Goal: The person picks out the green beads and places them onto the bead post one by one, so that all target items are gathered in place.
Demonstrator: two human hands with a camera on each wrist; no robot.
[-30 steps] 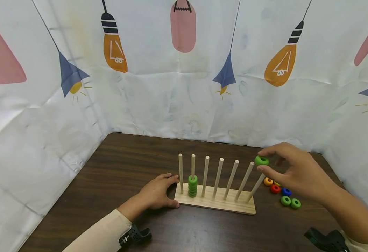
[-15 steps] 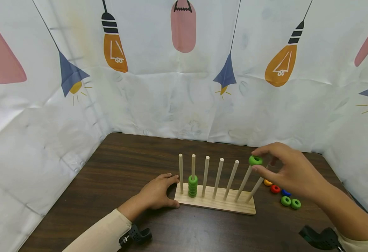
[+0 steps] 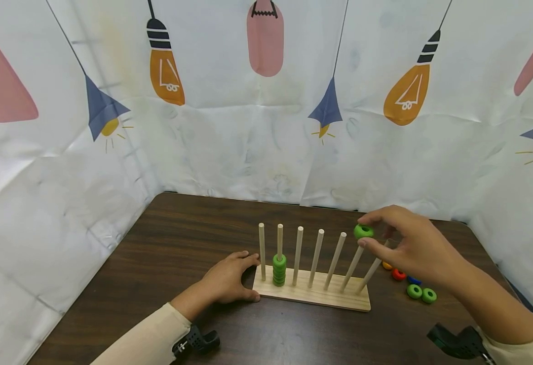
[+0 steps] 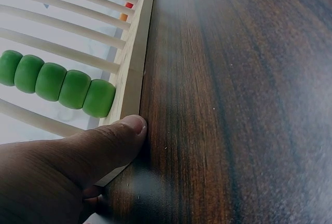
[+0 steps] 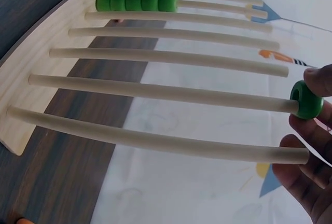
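Observation:
A wooden base (image 3: 312, 295) carries a row of several upright pegs. Green beads (image 3: 279, 270) are stacked on the second peg from the left; the left wrist view shows the same green beads (image 4: 50, 81). My left hand (image 3: 229, 278) grips the base's left end, its thumb along the near edge. Between thumb and fingertips my right hand (image 3: 412, 243) pinches a green bead (image 3: 364, 231) at the top of the second peg from the right. In the right wrist view the pinched bead (image 5: 307, 100) meets that peg's tip; whether it is threaded on, I cannot tell.
Right of the base lie two loose green beads (image 3: 414, 291), a red bead (image 3: 398, 275), a blue bead (image 3: 414, 280) and an orange bead (image 3: 387, 265), partly behind the right hand. A printed white cloth (image 3: 257, 147) hangs behind the brown table (image 3: 193, 223).
My right hand has moved left with the green bead, from above the rightmost peg to the tip of the one beside it. The left hand and the base have stayed put.

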